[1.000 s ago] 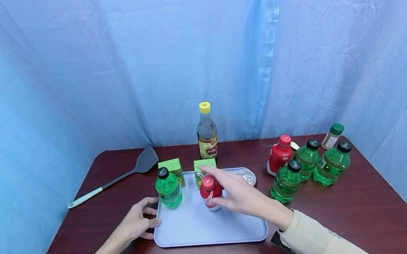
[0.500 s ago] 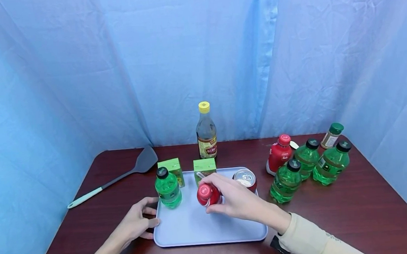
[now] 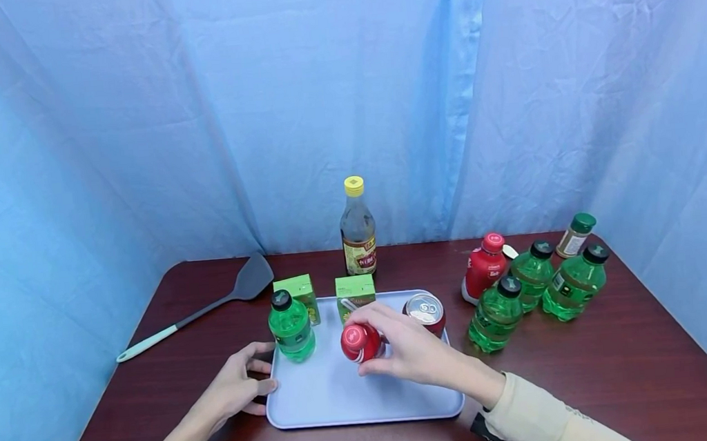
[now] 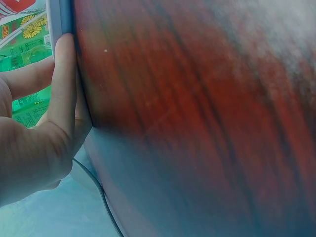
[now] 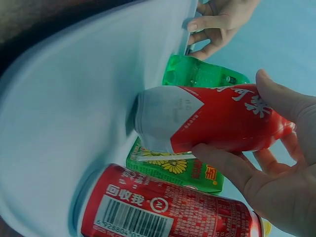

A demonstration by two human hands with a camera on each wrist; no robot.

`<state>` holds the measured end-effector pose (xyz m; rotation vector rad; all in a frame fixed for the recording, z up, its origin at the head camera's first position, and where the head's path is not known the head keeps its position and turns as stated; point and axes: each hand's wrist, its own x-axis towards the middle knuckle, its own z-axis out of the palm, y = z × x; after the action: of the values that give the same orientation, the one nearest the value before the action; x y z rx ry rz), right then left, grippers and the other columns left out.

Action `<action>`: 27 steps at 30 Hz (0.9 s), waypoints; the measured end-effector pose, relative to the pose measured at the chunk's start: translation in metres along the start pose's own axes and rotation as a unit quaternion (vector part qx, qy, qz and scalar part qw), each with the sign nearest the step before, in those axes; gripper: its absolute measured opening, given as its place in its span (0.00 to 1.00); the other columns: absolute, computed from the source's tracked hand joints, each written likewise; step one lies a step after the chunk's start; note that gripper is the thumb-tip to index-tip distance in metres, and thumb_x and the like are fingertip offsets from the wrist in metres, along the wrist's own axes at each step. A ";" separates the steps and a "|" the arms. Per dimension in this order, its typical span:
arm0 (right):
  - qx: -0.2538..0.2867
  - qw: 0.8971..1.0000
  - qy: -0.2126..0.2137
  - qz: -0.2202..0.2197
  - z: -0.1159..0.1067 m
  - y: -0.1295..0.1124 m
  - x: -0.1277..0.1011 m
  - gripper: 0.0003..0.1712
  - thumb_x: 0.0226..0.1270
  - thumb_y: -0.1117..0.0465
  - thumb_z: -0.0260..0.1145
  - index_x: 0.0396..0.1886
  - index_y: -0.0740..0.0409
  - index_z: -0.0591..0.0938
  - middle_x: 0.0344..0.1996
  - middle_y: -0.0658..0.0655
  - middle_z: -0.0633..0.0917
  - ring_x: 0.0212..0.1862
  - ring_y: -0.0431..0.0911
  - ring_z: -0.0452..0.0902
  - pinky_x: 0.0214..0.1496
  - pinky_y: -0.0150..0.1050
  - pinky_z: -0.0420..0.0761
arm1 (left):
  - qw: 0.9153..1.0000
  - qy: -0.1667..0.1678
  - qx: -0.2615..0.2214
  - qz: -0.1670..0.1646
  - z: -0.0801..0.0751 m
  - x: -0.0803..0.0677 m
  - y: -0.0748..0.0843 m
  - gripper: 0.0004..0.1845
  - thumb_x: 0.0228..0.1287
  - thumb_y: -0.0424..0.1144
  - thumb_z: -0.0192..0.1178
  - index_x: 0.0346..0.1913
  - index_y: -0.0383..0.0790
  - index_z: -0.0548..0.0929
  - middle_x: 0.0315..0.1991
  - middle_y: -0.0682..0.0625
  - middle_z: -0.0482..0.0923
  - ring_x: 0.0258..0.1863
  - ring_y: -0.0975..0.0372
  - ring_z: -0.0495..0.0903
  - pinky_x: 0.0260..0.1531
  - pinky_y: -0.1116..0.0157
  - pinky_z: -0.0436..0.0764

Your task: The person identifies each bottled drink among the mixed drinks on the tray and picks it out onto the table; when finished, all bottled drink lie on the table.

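My right hand (image 3: pixel 403 344) holds a red cola bottle (image 5: pixel 217 118) between thumb and fingers. In the right wrist view its pale base is close over the light-blue tray (image 3: pixel 368 403), and in the head view its cap leans left. My left hand (image 3: pixel 241 381) touches the tray's left rim with thumb and fingers extended; in the left wrist view the fingers (image 4: pixel 64 79) lie along the tray's side. On the tray stand a green bottle (image 3: pixel 294 332), two green drink cartons, one (image 3: pixel 355 289) behind the cola bottle, and a red cola can (image 5: pixel 168 207) at its right.
Behind the tray rises a yellow-capped glass bottle (image 3: pixel 357 227). To the right stand several green bottles (image 3: pixel 496 316), another red bottle (image 3: pixel 485 269) and a green-lidded jar (image 3: pixel 575 234). A spatula (image 3: pixel 211 308) lies at the left, and blue curtains surround the table.
My right fingers have come round the cola bottle, and its cap has shifted left and nearer to me. The can shows more now. My left hand has stayed at the tray's rim.
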<state>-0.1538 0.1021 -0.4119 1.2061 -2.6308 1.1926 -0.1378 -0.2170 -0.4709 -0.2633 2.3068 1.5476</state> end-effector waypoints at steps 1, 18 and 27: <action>0.003 1.000 -0.002 0.002 0.000 0.000 0.000 0.38 0.51 0.58 0.84 0.61 0.49 0.77 0.56 0.45 0.78 0.56 0.37 0.74 0.55 0.36 0.81 | 1.000 0.000 0.001 0.000 0.000 0.000 0.000 0.34 0.61 0.23 0.66 0.70 0.36 0.70 0.47 0.38 0.76 0.39 0.53 0.81 0.25 0.51 0.86; -0.005 1.000 0.004 0.000 0.004 0.004 -0.003 0.40 0.49 0.57 0.85 0.63 0.48 0.78 0.57 0.45 0.79 0.56 0.38 0.75 0.54 0.38 0.82 | 1.000 0.001 0.002 0.001 0.000 0.000 -0.001 0.34 0.60 0.22 0.66 0.70 0.37 0.70 0.47 0.38 0.76 0.39 0.53 0.82 0.24 0.51 0.86; 0.038 0.999 0.020 -0.007 -0.002 0.004 -0.013 0.38 0.51 0.55 0.84 0.63 0.48 0.79 0.55 0.42 0.80 0.56 0.38 0.77 0.52 0.39 0.84 | 1.000 0.001 -0.004 0.002 0.000 0.000 -0.001 0.35 0.59 0.22 0.67 0.70 0.37 0.71 0.47 0.38 0.76 0.38 0.53 0.81 0.24 0.51 0.86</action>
<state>-0.1480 0.1131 -0.4167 1.1963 -2.5655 1.3106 -0.1377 -0.2176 -0.4718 -0.2625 2.3050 1.5593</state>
